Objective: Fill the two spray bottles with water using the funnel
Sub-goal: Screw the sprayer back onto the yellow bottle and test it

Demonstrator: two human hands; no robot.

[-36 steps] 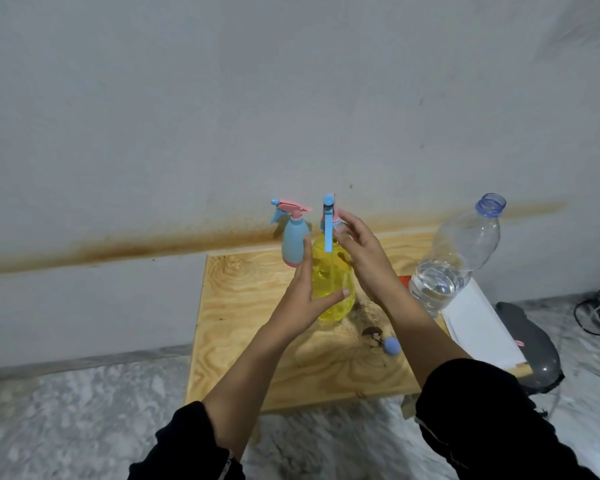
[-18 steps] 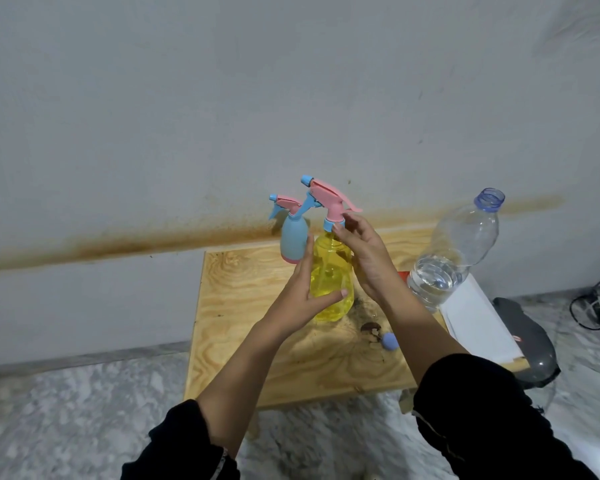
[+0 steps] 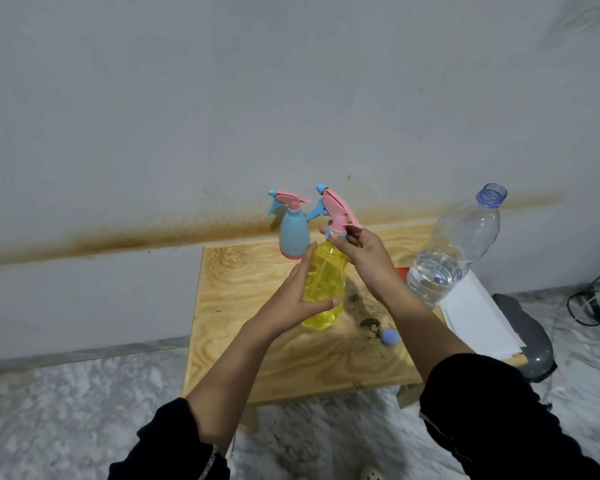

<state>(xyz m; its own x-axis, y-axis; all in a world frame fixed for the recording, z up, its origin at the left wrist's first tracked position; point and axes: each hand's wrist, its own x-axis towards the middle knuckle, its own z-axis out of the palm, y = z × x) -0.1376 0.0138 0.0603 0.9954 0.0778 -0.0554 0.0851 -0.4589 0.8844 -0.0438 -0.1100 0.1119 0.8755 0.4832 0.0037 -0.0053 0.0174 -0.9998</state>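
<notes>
A yellow spray bottle [image 3: 326, 285] stands on the wooden table [image 3: 243, 306]. My left hand [image 3: 291, 299] wraps around its body. My right hand [image 3: 361, 251] grips the collar of its pink and blue spray head [image 3: 336, 209], which sits tilted at the neck. Behind it a light blue spray bottle [image 3: 293, 237] with its pink head on stands upright near the wall. A clear plastic water bottle [image 3: 454, 247], uncapped and about a third full, stands at the right. No funnel is visible.
A small blue cap [image 3: 390, 337] lies on the table by a dark stain. White paper sheets [image 3: 475, 317] rest at the table's right edge, over a grey object [image 3: 530, 334]. A black cable [image 3: 593, 303] lies on the marble floor by the wall.
The spray head turned from edge-on to side-on and tilted, with its nozzle pointing up and left. My right hand shifted round the collar. My left hand kept hold of the yellow bottle.
</notes>
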